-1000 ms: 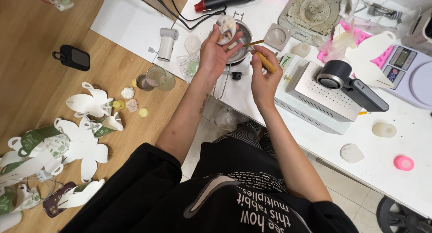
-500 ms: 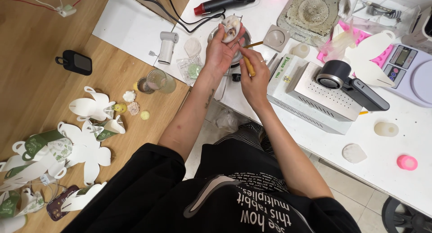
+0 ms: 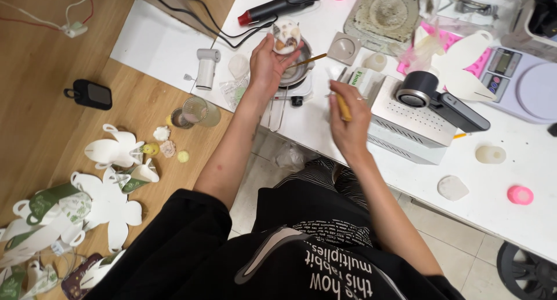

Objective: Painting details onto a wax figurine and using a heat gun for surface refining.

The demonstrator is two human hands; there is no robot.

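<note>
The left hand [image 3: 268, 62] cups a white mould [image 3: 286, 35] over the small pot [image 3: 295, 74], fingers wrapped round it, while the right hand [image 3: 350, 117] pinches a yellow stick [image 3: 343, 107] clear.

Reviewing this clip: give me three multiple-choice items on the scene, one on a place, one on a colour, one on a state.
1. Where is the black heat gun?
A. On the white table beyond the left hand
B. On the wooden floor
C. On the scale

2. What colour is the small round piece near the table's right edge?
A. Green
B. Pink
C. Black

3. How does the left hand hold the small whitish moulded piece?
A. Flat on the table
B. Lifted over the small metal pot
C. Dropped on the floor

Answers: 1 A, it lies on the tabletop past the hand. 2 B, plainly pink. 3 B, fingers raise it above the pot.
</note>
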